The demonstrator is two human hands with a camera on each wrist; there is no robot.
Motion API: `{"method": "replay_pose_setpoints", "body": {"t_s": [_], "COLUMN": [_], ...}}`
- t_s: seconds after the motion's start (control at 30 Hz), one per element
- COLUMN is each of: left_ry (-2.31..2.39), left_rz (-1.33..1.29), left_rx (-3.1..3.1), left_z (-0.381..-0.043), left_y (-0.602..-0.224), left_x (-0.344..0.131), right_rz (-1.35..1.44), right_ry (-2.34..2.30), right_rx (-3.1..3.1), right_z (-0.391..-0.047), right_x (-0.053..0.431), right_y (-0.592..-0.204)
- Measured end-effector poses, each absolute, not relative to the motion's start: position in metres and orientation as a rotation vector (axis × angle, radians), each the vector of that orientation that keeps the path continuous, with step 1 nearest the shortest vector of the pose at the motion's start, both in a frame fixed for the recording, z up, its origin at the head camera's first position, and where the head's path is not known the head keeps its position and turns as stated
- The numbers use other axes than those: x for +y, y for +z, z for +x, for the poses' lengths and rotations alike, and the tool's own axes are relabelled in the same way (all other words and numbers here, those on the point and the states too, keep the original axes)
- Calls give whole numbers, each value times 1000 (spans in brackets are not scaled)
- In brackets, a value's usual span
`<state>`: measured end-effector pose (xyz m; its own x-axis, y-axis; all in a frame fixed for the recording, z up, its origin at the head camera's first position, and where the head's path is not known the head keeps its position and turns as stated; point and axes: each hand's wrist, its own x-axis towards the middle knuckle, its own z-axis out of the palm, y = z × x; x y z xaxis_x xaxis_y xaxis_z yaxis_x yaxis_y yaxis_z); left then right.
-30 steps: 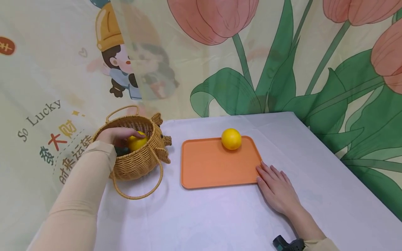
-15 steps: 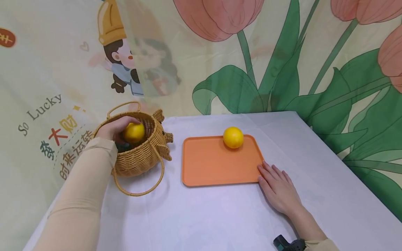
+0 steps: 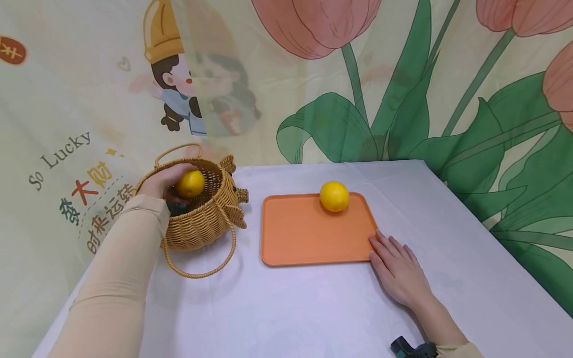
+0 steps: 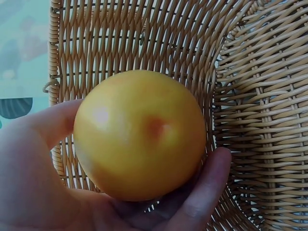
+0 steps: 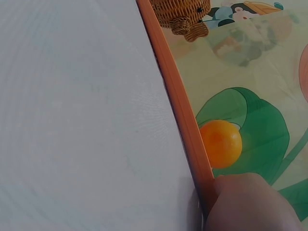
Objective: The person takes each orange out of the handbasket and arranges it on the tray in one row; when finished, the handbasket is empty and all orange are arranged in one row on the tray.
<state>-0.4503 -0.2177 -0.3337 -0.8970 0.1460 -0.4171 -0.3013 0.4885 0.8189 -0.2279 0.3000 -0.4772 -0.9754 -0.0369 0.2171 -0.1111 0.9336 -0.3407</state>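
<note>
My left hand [image 3: 162,181] reaches into a wicker basket [image 3: 197,233] and grips a yellow orange [image 3: 190,184]. In the left wrist view the orange [image 4: 142,134] sits between thumb and fingers, against the woven basket wall [image 4: 260,120]. A second orange [image 3: 334,196] rests on the far edge of an orange tray [image 3: 313,233]. My right hand [image 3: 400,268] lies with extended fingers at the tray's right edge, fingertips on the rim. The right wrist view shows part of this hand [image 5: 250,204] beside the tray rim [image 5: 180,106].
The basket has an animal face on its right side and a hanging handle [image 3: 199,276] in front. Something dark [image 3: 178,208] shows under my left hand. The table has a white cloth [image 3: 268,308], backed by a printed curtain [image 3: 250,99].
My left hand has lifted the orange slightly inside the basket, so more of it shows. The right hand stays at the tray edge. The head view has shifted a little.
</note>
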Motion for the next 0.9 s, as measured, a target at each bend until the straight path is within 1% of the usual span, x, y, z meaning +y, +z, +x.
{"method": "replay_pose_setpoints", "body": {"t_s": [0.53, 0.9], "left_ry": [1320, 1181], "left_rz": [-171, -136], "left_rx": [2362, 2397], "left_z": [-447, -451], "left_y": [-334, -332], "left_x": [-218, -221], "right_rz": [108, 109], "right_ry": [519, 536], "right_rx": [-2919, -2916], "right_z": [-227, -227], "right_x": [300, 299], "right_y": [-474, -472]}}
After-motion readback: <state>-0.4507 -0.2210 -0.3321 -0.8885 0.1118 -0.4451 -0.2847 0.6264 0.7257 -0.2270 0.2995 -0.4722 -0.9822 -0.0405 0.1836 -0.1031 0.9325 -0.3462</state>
